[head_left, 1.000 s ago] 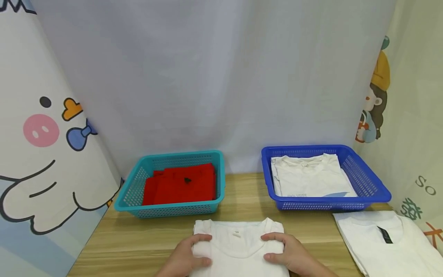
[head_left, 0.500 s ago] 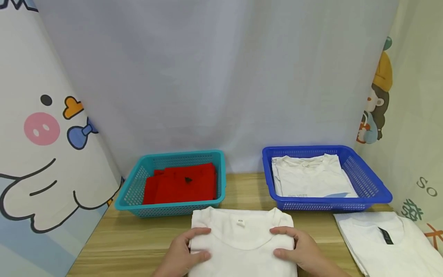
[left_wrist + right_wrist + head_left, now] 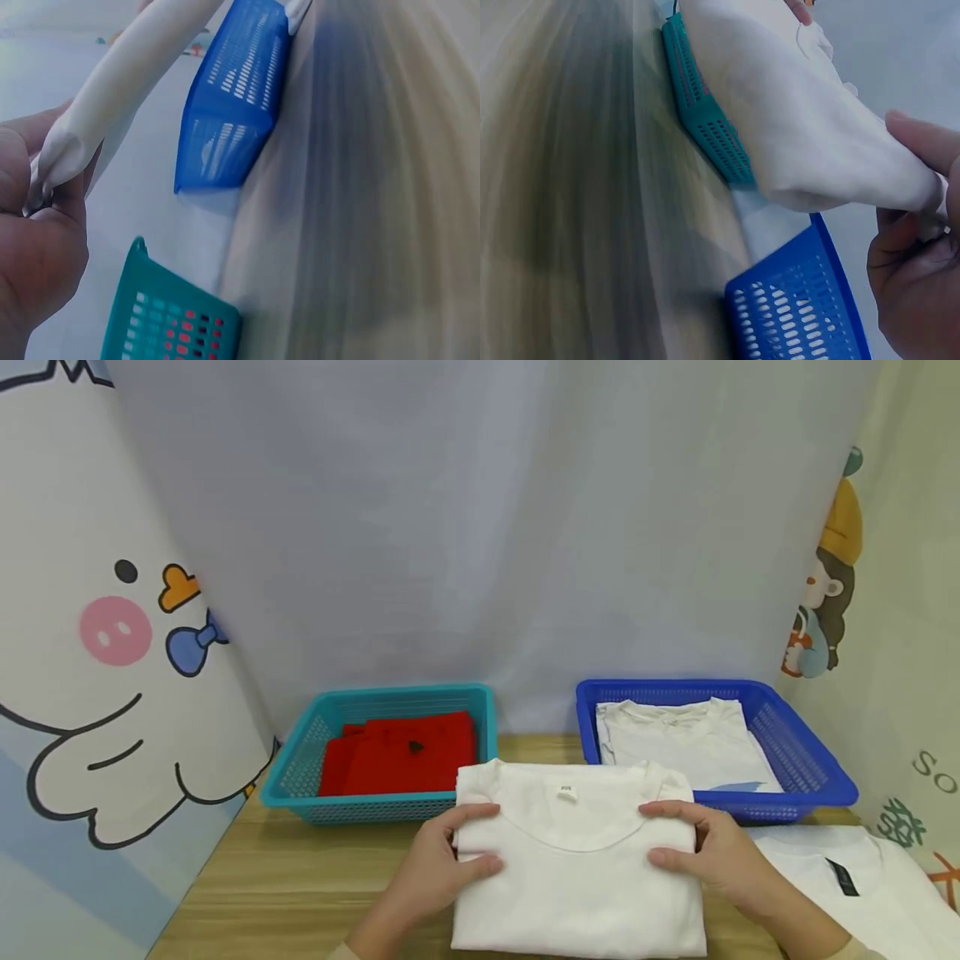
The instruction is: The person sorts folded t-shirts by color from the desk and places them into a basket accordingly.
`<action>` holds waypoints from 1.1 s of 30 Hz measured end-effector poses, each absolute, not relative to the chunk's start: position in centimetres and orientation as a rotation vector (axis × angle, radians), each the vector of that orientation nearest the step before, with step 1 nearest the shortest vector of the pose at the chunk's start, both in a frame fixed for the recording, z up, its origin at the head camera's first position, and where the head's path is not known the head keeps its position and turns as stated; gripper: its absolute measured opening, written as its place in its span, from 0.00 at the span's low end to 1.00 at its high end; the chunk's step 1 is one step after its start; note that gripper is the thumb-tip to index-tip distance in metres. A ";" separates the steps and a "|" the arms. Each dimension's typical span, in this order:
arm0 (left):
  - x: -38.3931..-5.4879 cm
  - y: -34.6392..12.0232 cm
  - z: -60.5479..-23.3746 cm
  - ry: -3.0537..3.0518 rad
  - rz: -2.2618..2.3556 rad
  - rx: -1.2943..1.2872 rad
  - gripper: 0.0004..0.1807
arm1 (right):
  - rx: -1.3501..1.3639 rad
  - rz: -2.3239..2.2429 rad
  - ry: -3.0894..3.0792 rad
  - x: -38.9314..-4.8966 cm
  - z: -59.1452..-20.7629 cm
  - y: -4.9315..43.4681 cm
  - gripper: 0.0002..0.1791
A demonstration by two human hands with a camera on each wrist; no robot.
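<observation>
"Head view: where's the shirt (image 3: 573,893)?"
"Lower centre, folded, label showing. The left hand (image 3: 442,864) grips its left side, the right hand (image 3: 716,852) its right."
"Around it?"
"Red cloth (image 3: 420,768) in the teal basket (image 3: 378,810), left of centre; white clothes (image 3: 675,747) in the blue basket (image 3: 780,798), centre right. The other shirt (image 3: 892,868) lies at lower right, the bench (image 3: 300,877) at lower left."
"Left wrist view?"
"Left hand at the left edge, gripping the shirt clear of the bench; blue basket upper centre, teal basket at the bottom."
"Right wrist view?"
"Right hand at lower right, gripping the shirt, which spans the upper right; teal basket partly behind it, blue basket at the bottom."
</observation>
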State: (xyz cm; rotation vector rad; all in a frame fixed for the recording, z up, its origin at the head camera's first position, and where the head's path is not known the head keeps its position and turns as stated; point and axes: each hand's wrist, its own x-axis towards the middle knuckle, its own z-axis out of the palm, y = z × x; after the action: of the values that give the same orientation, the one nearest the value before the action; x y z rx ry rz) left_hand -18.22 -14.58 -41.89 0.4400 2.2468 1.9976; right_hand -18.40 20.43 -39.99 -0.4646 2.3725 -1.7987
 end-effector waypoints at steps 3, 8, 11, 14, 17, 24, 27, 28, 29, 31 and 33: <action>-19.5 -13.1 -41.0 2.254 2.001 0.479 0.30 | -0.452 -1.719 2.504 -19.4 -39.2 21.9 0.28; -21.6 -10.4 -38.6 2.328 1.952 0.540 0.32 | -0.481 -1.627 2.685 -21.5 -38.2 24.7 0.28; -22.7 -8.9 -36.8 2.359 1.925 0.561 0.33 | -0.472 -1.600 2.710 -22.8 -37.3 26.0 0.30; -23.9 -7.6 -35.7 2.377 1.924 0.570 0.33 | -0.440 -1.563 2.722 -24.2 -36.4 27.1 0.31; -25.8 -6.3 -35.8 2.343 1.973 0.554 0.33 | -0.437 -1.571 2.699 -25.8 -35.9 28.4 0.31; -30.6 -2.8 -37.5 2.176 2.057 0.559 0.32 | -0.492 -1.729 2.563 -29.0 -36.0 31.9 0.29; -31.7 -1.5 -38.0 2.117 2.072 0.539 0.32 | -0.466 -1.806 2.498 -29.6 -36.2 33.0 0.30; -32.0 -1.1 -38.2 2.116 2.076 0.529 0.32 | -0.452 -1.821 2.487 -29.8 -36.3 33.3 0.30; -32.2 -0.7 -38.3 2.109 2.080 0.516 0.32 | -0.446 -1.814 2.497 -30.0 -36.3 33.6 0.30; -32.7 0.0 -38.6 2.131 2.076 0.495 0.32 | -0.434 -1.788 2.526 -30.5 -36.3 34.1 0.31; -33.0 0.5 -38.7 2.181 2.064 0.467 0.31 | -0.421 -1.746 2.559 -31.1 -36.2 34.4 0.31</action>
State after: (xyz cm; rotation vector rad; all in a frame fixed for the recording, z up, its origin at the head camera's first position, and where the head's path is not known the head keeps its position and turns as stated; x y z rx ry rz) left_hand -32.97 0.54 -38.72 0.4671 2.1811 2.0643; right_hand -31.09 34.40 -36.18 -0.4213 2.5591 -1.7457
